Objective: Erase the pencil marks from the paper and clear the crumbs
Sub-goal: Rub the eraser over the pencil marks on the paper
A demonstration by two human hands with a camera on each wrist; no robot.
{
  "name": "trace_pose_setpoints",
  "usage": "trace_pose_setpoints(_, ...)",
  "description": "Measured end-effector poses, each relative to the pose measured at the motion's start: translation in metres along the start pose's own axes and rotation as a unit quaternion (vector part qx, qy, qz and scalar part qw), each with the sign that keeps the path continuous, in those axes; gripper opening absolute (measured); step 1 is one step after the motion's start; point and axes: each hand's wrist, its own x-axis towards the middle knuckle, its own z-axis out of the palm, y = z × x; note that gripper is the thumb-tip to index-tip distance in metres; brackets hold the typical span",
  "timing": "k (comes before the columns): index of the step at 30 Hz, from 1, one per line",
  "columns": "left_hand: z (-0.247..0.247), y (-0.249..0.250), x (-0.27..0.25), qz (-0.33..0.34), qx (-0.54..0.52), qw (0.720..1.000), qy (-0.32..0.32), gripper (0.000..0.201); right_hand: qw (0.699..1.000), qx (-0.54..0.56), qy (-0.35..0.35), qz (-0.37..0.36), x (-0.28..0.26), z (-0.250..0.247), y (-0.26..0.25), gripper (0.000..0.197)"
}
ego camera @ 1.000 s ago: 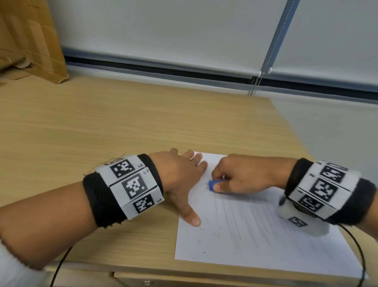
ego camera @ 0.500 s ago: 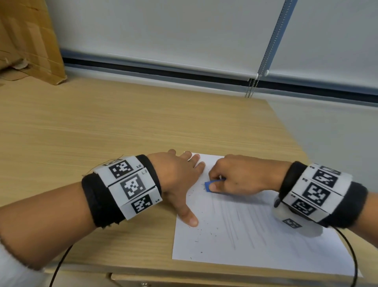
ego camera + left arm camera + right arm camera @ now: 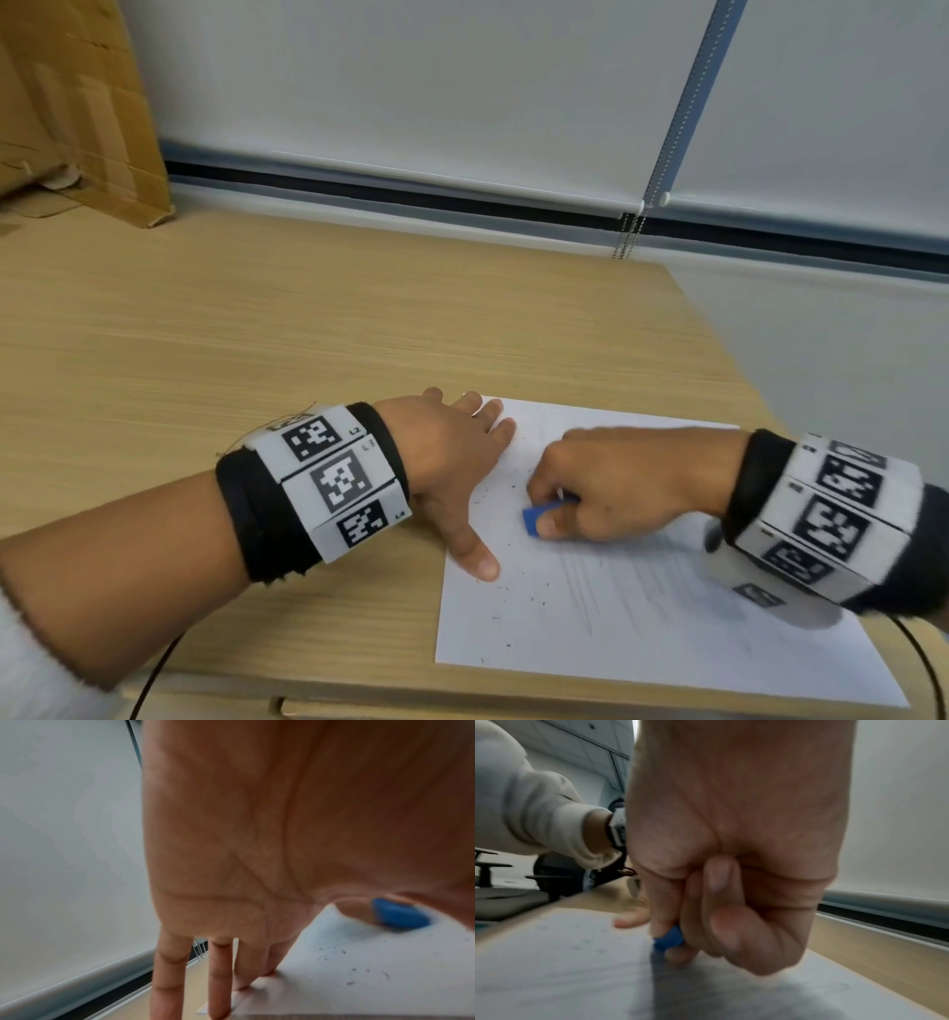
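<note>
Paper (image 3: 667, 627) long axis running away, right hand (image 3: 616, 493) pinching eraser (image 3: 536, 516)

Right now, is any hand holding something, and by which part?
The right hand pinches the blue eraser by its upper end. The left hand holds nothing; it presses the paper flat.

A light wooden desk (image 3: 257, 329) fills the lower part of the head view. At its far left corner a brown cardboard box (image 3: 77, 113) stands, with a loose flap lying on the wood in front of it. Along the desk's far edge hang pale roller blinds (image 3: 411, 92), and a beaded chain (image 3: 629, 234) dangles between two of them down to the far edge. In the right wrist view, dark office chairs (image 3: 549, 880) stand beyond the desk's near edge.
</note>
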Motion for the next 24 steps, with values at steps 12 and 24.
trace_pose_setpoints(12,0.0,0.0,0.001,-0.001,-0.004,1.0,-0.007,0.135,1.0,0.019,-0.017,-0.011,-0.003,0.003,0.0,0.034)
trace_pose_setpoints(24,0.001,-0.002,0.0,0.007,-0.007,1.0,0.011,0.134,1.0,0.015,-0.007,0.008,-0.009,0.005,-0.001,0.035)
